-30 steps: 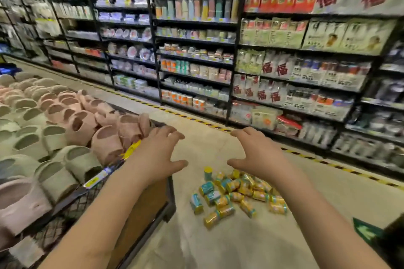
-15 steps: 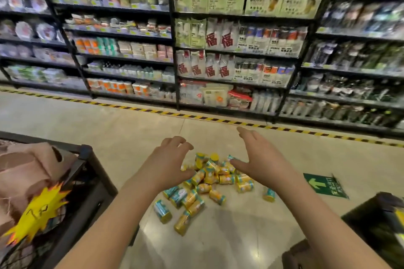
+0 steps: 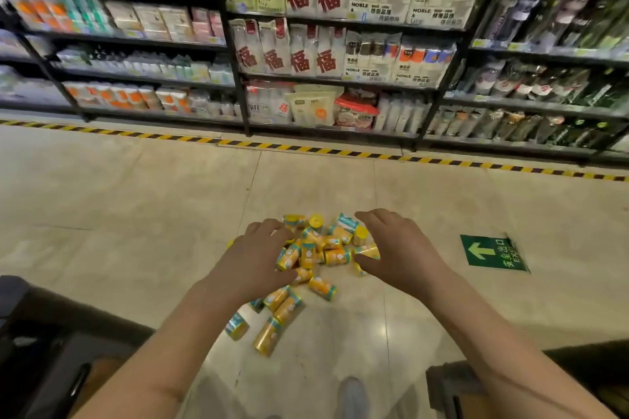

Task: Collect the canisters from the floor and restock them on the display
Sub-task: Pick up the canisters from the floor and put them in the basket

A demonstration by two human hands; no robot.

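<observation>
Through the head camera I see the canisters (image 3: 335, 256) lying in a loose heap on the tiled floor (image 3: 136, 214). Most are on their sides, yellow with teal bands, and a few strays lie nearer to me.

My left hand (image 3: 258, 258) is spread palm-down over the left edge of the heap, fingers loosely curved, and it covers some of the canisters. My right hand (image 3: 398, 248) is spread the same way at the right edge, thumb pointing inward. Neither hand grips anything. I cannot tell whether the fingertips touch the canisters or hang just over them. The middle of the heap shows between the two hands.

Beyond it, a yellow-and-black striped tape (image 3: 306, 148) runs along the foot of dark shelving (image 3: 340, 85) stocked with packaged goods. A green arrow sign (image 3: 492, 252) is stuck to the floor just right of my right hand. The toe of a shoe (image 3: 352, 395) shows at the bottom edge, and a dark fixture (image 3: 51, 343) fills the lower left corner.
</observation>
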